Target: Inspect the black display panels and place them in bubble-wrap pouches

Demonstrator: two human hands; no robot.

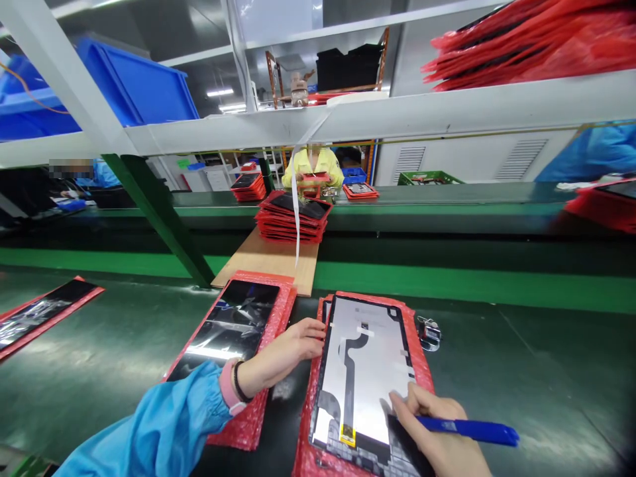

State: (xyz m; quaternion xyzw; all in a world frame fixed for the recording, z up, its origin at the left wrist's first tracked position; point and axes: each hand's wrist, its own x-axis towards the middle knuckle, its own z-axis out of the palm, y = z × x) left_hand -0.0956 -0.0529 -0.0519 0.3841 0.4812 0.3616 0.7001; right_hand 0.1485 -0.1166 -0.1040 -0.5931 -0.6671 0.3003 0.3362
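A thin screen panel [360,371] is laid back side up on a red bubble bag [420,361] on the green table [546,377]. Its left edge is touched by the left hand [285,351], with the fingers bent loosely and nothing gripped. A blue pen [467,429] is held in the right hand [440,430], closed around it, with the tip down on the panel's lower part. The panel looks light, stiff, smooth and easy to crack, so it is best held by its side edges. 1 more panel [228,328] is laid just beside it.
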